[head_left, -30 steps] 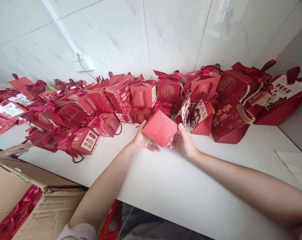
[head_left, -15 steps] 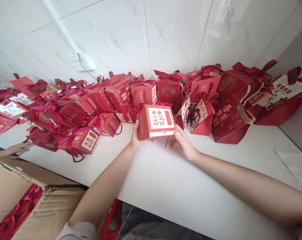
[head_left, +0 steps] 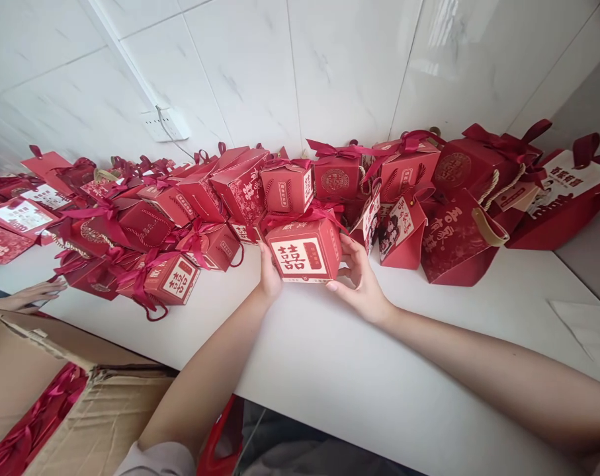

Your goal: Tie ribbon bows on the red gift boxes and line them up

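Note:
A small red gift box [head_left: 305, 251] with a white label and a red ribbon bow on top stands upright on the white table [head_left: 359, 370]. My left hand [head_left: 268, 272] grips its left side. My right hand [head_left: 360, 281] cups its right side, fingers curled round the corner. Just behind the box runs a long row of red ribboned gift boxes [head_left: 240, 188] against the tiled wall.
Larger red gift bags [head_left: 453, 231] with rope handles stand at the right. An open cardboard carton [head_left: 71, 403] holding red ribboned items sits at lower left. Another person's hand [head_left: 24, 297] rests at the left table edge. A wall socket [head_left: 163, 124] is above the row.
The box was turned from bottom-up to upright, label facing me, and set down on the table in front of the row. Both hands stayed on it.

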Tool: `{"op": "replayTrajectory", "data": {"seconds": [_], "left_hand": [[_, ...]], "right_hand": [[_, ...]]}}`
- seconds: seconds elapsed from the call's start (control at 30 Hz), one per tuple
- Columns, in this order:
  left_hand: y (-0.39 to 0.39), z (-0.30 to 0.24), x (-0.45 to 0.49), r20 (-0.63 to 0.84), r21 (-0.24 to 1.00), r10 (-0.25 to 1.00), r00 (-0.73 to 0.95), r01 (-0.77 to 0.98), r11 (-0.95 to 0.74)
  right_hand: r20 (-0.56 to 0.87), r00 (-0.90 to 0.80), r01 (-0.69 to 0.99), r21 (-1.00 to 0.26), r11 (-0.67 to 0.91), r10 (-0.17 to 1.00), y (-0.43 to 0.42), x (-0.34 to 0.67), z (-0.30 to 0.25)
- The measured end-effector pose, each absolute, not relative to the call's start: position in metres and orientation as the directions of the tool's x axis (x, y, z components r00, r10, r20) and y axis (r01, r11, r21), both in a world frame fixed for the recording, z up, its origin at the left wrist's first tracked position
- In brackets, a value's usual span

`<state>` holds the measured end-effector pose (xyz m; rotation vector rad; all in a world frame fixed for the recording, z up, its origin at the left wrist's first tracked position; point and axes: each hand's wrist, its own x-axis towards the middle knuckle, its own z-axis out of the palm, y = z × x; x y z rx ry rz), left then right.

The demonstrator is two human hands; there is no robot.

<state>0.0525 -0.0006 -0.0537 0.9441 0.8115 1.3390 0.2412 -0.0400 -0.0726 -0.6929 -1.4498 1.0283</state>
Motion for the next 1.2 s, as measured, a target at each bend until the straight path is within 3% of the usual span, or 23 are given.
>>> {"op": "replayTrajectory", "data": {"seconds": [0.23,0.43,0.57,0.77,0.97,1.2], "left_hand": [[-0.003,-0.054,0.061,0.089,0.912,0.995,0.039,-0.406,-0.066],[-0.002,-0.051,0.063,0.083,0.854,0.995,-0.059,-0.51,-0.101],[-0.004,-0.048,0.062,0.0,0.808,0.999,0.054,-0.589,0.032],[-0.007,-0.048,0.056,-0.095,0.751,0.936,0.338,-0.593,0.29],[-0.006,-0.057,0.053,-0.115,0.679,0.916,0.385,-0.643,0.355],[-0.003,-0.06,0.052,-0.155,0.695,0.906,0.394,-0.608,0.384]], "right_hand": [[0.478,-0.16,-0.086,-0.878,0.471,0.863,-0.042,0.243,-0.073],[0.458,-0.243,-0.175,-0.888,0.425,0.855,-0.045,0.242,-0.074],[0.398,-0.308,-0.178,-0.916,0.359,0.864,-0.047,0.242,-0.076],[0.4,-0.356,-0.093,-0.914,0.394,0.844,-0.047,0.244,-0.076],[0.438,-0.364,-0.002,-0.883,0.47,0.822,-0.044,0.244,-0.077],[0.474,-0.358,0.029,-0.855,0.517,0.804,-0.043,0.245,-0.077]]}}
